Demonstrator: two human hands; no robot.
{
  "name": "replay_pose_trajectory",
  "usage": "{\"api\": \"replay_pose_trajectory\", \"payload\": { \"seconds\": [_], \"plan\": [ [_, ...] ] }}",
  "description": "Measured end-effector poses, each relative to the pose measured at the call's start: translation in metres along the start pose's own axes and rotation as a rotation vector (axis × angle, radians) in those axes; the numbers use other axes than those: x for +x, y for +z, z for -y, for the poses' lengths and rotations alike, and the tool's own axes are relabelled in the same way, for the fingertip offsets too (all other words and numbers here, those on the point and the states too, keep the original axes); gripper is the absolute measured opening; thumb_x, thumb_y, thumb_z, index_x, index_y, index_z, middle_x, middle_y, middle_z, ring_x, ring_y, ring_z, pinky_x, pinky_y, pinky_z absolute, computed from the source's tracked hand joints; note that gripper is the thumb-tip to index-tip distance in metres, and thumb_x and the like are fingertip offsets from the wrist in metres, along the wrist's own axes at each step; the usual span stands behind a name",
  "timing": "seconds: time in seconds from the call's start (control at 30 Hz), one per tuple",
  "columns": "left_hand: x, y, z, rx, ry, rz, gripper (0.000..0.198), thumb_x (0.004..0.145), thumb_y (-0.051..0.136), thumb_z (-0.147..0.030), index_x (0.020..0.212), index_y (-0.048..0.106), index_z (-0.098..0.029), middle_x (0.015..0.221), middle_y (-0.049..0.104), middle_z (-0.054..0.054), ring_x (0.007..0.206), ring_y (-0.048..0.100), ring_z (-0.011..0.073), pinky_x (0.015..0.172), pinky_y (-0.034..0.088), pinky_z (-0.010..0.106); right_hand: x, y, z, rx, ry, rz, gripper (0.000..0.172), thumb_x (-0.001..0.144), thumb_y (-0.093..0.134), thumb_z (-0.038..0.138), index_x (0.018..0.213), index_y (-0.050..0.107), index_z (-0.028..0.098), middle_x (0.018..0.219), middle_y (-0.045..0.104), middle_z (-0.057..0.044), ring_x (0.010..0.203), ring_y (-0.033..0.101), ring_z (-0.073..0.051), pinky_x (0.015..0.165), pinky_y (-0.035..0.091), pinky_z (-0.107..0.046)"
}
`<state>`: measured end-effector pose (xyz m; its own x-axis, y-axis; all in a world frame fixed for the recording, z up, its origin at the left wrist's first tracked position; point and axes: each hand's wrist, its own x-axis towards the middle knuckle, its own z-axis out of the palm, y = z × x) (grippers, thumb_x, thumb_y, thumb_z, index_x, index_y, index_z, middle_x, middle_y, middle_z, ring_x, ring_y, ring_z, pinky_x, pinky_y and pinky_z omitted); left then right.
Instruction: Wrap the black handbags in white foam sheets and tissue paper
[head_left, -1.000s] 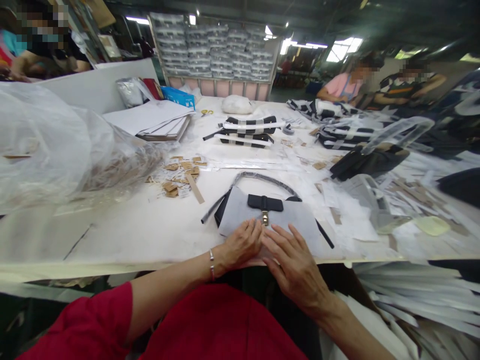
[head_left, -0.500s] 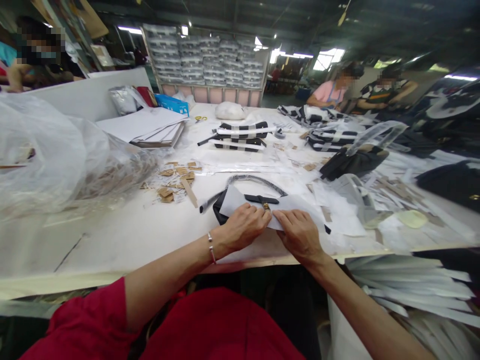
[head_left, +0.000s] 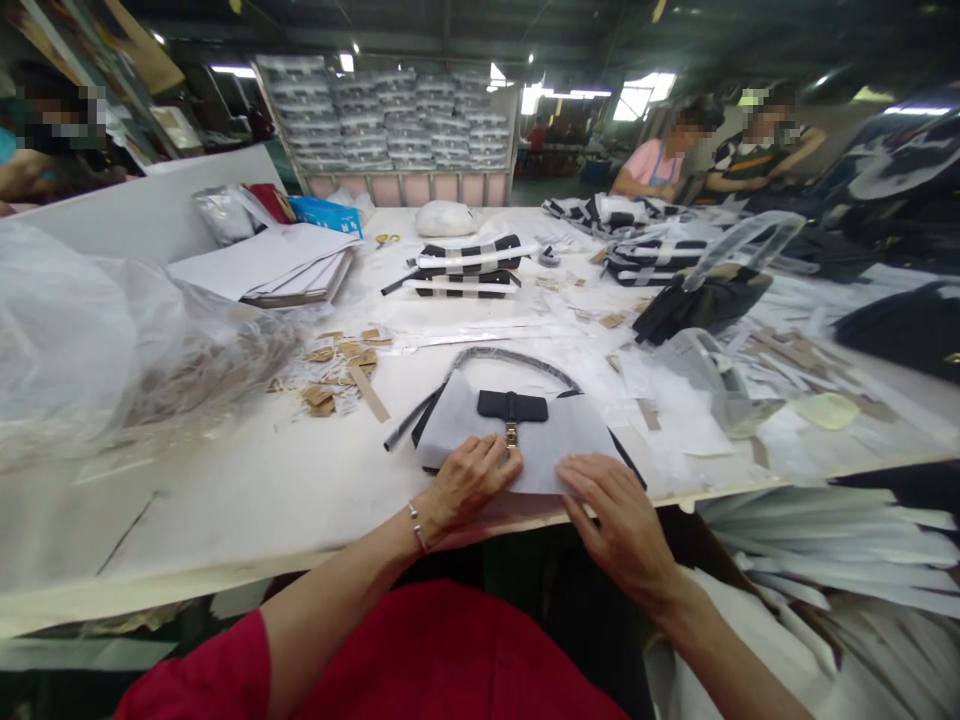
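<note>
A black handbag (head_left: 513, 405) lies flat near the table's front edge, most of its front covered by a pale grey paper sheet (head_left: 465, 425). Its wrapped handle (head_left: 517, 358) arches behind it, and a small gold clasp (head_left: 511, 435) shows under the black tab. My left hand (head_left: 466, 482) rests on the paper just left of the clasp, fingers curled and pressing down. My right hand (head_left: 616, 520) lies flat on the paper's lower right corner, fingers stretched out.
A large clear plastic bag (head_left: 90, 340) fills the left. Brown card tags (head_left: 337, 365) are scattered beside it. Stacked paper (head_left: 262, 262), wrapped black-and-white bags (head_left: 465, 265), another black bag (head_left: 697, 300) and paper scraps lie farther back. Other people sit at the far right and far left. White sheets (head_left: 825, 560) hang below the table's right edge.
Both hands have slid back toward the table edge, so more of the grey paper and the black tab shows. The right hand has flattened out.
</note>
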<state>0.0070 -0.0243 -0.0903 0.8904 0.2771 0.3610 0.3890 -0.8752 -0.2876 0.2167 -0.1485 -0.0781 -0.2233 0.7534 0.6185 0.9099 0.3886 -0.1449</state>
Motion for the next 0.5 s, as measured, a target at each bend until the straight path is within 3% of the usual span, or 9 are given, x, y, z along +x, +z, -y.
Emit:
{"api": "replay_pose_trajectory", "payload": {
  "seconds": [0.1, 0.2, 0.33, 0.4, 0.5],
  "plan": [
    [-0.004, 0.005, 0.001, -0.002, -0.013, -0.019, 0.019, 0.097, 0.047, -0.011, 0.115, 0.053, -0.016, 0.111, 0.066, 0.012, 0.097, 0.064, 0.0214, 0.079, 0.05, 0.034, -0.059, -0.022, -0.019, -0.049, 0.167, -0.172, 0.028, 0.089, 0.062, 0.018, 0.116, 0.064, 0.023, 0.111, 0.072, -0.006, 0.106, 0.065, -0.023, 0.1, 0.045, -0.041],
    [-0.007, 0.012, 0.001, -0.018, -0.021, -0.097, 0.022, 0.096, 0.046, -0.009, 0.114, 0.057, -0.016, 0.113, 0.068, 0.014, 0.102, 0.066, 0.0232, 0.081, 0.05, 0.034, -0.147, -0.031, -0.045, -0.147, 0.578, -0.258, 0.023, 0.089, 0.059, 0.033, 0.107, 0.069, 0.022, 0.102, 0.073, -0.007, 0.095, 0.068, -0.023, 0.093, 0.049, -0.039],
    [-0.007, 0.013, 0.004, -0.05, -0.029, -0.142, 0.03, 0.094, 0.043, -0.006, 0.115, 0.061, -0.018, 0.114, 0.07, 0.014, 0.1, 0.068, 0.0241, 0.081, 0.05, 0.034, -0.279, -0.032, -0.062, -0.141, 1.397, 0.031, 0.043, 0.083, 0.046, 0.054, 0.097, 0.071, 0.022, 0.101, 0.075, -0.007, 0.092, 0.069, -0.027, 0.083, 0.053, -0.038],
    [-0.004, 0.012, 0.007, -0.032, -0.028, -0.136, 0.033, 0.092, 0.042, -0.005, 0.115, 0.062, -0.019, 0.114, 0.071, 0.012, 0.096, 0.069, 0.0232, 0.079, 0.048, 0.033, -0.333, -0.03, -0.059, -0.174, 1.589, 0.117, 0.043, 0.081, 0.044, 0.05, 0.095, 0.071, 0.021, 0.097, 0.076, -0.009, 0.088, 0.07, -0.027, 0.078, 0.054, -0.037],
    [0.0, 0.01, 0.008, 0.021, 0.001, -0.124, 0.032, 0.092, 0.043, -0.007, 0.116, 0.06, -0.018, 0.112, 0.072, 0.011, 0.086, 0.069, 0.0227, 0.074, 0.047, 0.032, -0.388, -0.022, -0.045, -0.216, 1.713, 0.218, 0.035, 0.077, 0.047, 0.039, 0.092, 0.07, 0.018, 0.089, 0.075, -0.01, 0.082, 0.07, -0.027, 0.075, 0.054, -0.037]
  ]
}}
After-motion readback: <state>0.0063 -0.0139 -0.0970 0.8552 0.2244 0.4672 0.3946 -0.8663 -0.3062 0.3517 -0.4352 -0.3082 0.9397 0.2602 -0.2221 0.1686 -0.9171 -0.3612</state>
